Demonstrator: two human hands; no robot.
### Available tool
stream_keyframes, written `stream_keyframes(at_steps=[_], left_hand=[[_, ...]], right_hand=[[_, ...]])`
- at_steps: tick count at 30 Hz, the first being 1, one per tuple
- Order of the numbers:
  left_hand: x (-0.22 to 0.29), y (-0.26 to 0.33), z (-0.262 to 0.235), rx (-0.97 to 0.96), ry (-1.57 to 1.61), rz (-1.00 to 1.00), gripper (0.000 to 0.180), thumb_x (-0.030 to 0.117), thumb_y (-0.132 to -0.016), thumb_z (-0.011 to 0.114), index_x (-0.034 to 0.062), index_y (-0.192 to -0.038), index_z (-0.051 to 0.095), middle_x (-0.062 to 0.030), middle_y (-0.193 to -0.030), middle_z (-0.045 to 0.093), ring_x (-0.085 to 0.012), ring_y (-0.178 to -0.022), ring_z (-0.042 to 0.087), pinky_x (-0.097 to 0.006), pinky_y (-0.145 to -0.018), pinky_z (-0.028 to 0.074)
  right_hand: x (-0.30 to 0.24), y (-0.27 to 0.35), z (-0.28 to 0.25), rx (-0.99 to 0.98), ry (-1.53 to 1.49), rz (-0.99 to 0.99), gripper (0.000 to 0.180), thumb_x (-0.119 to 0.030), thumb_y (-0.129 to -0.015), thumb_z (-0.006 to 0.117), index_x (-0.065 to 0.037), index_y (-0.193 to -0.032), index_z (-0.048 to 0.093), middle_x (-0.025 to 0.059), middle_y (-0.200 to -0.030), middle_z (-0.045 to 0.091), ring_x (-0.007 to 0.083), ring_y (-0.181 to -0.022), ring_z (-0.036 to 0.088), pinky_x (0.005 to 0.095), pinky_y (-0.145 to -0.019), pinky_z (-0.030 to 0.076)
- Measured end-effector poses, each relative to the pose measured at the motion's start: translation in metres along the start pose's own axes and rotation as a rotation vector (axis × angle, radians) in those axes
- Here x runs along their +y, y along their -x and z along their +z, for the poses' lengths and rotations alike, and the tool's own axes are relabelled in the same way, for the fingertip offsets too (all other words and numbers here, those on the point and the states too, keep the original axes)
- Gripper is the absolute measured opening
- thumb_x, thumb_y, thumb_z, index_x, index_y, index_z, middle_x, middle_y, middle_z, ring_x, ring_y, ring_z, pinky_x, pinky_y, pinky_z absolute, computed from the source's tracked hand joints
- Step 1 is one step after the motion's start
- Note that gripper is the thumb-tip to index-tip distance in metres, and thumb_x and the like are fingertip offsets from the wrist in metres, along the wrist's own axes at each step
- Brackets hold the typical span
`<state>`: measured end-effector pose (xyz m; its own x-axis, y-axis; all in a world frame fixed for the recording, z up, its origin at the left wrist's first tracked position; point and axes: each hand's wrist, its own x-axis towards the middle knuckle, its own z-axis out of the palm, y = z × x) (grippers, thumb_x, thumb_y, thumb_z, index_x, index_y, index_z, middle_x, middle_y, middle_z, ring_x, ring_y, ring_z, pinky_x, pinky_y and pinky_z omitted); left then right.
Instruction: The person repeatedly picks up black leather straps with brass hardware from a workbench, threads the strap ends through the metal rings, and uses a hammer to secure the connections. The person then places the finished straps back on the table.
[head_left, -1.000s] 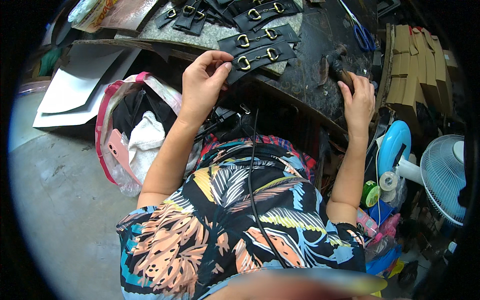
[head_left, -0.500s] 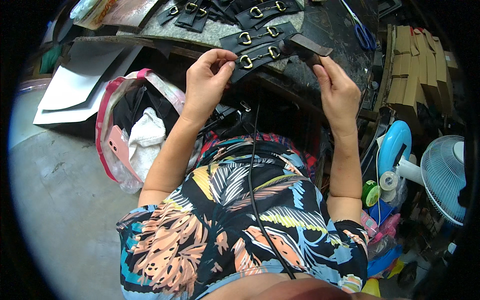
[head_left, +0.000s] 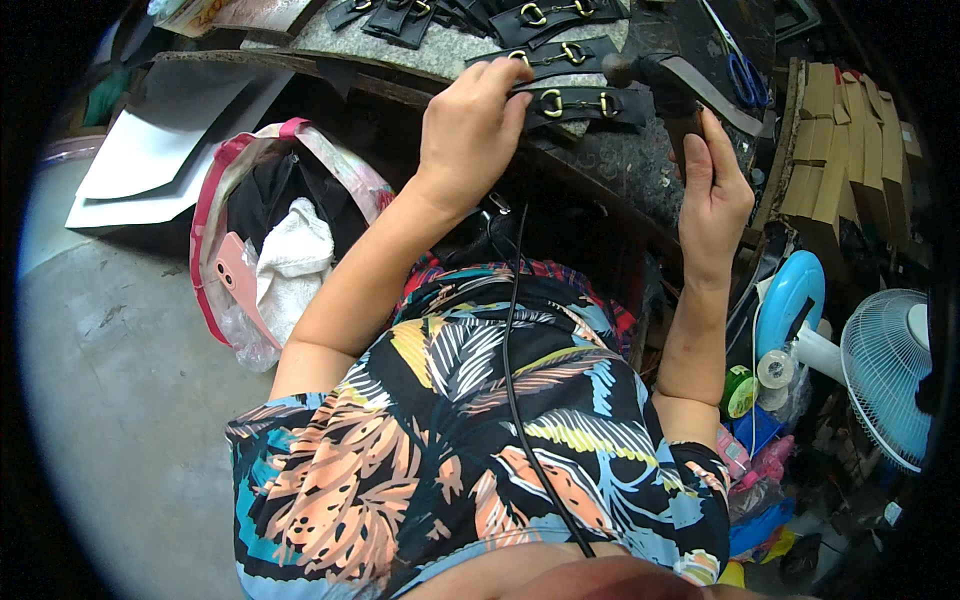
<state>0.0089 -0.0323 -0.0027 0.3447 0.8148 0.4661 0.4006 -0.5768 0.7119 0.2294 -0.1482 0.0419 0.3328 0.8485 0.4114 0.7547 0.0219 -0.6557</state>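
With my left hand (head_left: 470, 130), I am bringing curled fingertips close together at the left end of the near strap (head_left: 585, 117); the fingers are hiding the contact, so I cannot tell whether they are gripping it. With my right hand (head_left: 715, 190), I am holding a hammer (head_left: 672, 90) by its handle, its head standing just right of that strap. The black near strap is lying between my hands, carrying a brass-coloured fitting. I am judging this as a placing step, with the hammer waiting raised. The next move is probably calling for a flat, steady strap and left fingers well clear of the hammer's round face.

Just beyond my left fingertips, the far strap (head_left: 555, 71) is resting on a grey stone slab (head_left: 335, 53). Beyond my right hand, blue-handled scissors (head_left: 745, 80) are lying on the dark desk (head_left: 610, 170).
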Motion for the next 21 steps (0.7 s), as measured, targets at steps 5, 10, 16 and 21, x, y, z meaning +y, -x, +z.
stream_keyframes(at_steps=[5, 10, 16, 21], left_hand=[[0.001, -0.006, -0.001, 0.026, 0.038, 0.020, 0.023, -0.001, -0.094, 0.067, 0.0038, -0.116, 0.067, -0.0127, -0.093, 0.067, -0.0195, -0.073, 0.068, -0.033, -0.066, 0.054], [-0.006, 0.004, -0.026, 0.064, 0.056, -0.033, 0.023, -0.004, -0.092, 0.061, 0.0044, -0.113, 0.066, -0.0181, -0.103, 0.065, -0.0394, -0.090, 0.068, -0.043, -0.080, 0.056], [-0.009, 0.006, -0.036, 0.107, -0.038, 0.011, 0.020, -0.003, -0.091, 0.063, 0.0050, -0.109, 0.068, -0.0153, -0.101, 0.065, -0.0364, -0.088, 0.067, -0.040, -0.077, 0.055], [-0.009, 0.002, -0.035, 0.106, -0.089, 0.036, 0.021, 0.000, -0.086, 0.067, 0.0064, -0.106, 0.069, -0.0110, -0.100, 0.066, -0.0334, -0.091, 0.066, -0.040, -0.079, 0.054]], right_hand=[[-0.020, 0.000, 0.003, -0.087, 0.066, -0.125, 0.027, -0.020, -0.100, 0.070, -0.003, -0.119, 0.072, 0.0158, -0.099, 0.074, 0.0297, -0.082, 0.073, 0.0335, -0.072, 0.056], [-0.035, -0.003, 0.013, 0.013, 0.054, -0.375, 0.027, -0.020, -0.096, 0.072, -0.007, -0.120, 0.073, 0.0124, -0.087, 0.069, 0.0282, -0.071, 0.068, 0.0362, -0.063, 0.053], [-0.039, 0.000, 0.033, -0.172, 0.232, -0.324, 0.034, -0.023, -0.095, 0.072, -0.015, -0.127, 0.071, 0.0080, -0.081, 0.064, 0.0273, -0.069, 0.065, 0.0391, -0.062, 0.052], [-0.037, -0.001, 0.028, -0.098, 0.060, -0.333, 0.035, -0.025, -0.095, 0.071, -0.015, -0.129, 0.070, 0.0086, -0.082, 0.066, 0.0286, -0.071, 0.067, 0.0394, -0.063, 0.053]])
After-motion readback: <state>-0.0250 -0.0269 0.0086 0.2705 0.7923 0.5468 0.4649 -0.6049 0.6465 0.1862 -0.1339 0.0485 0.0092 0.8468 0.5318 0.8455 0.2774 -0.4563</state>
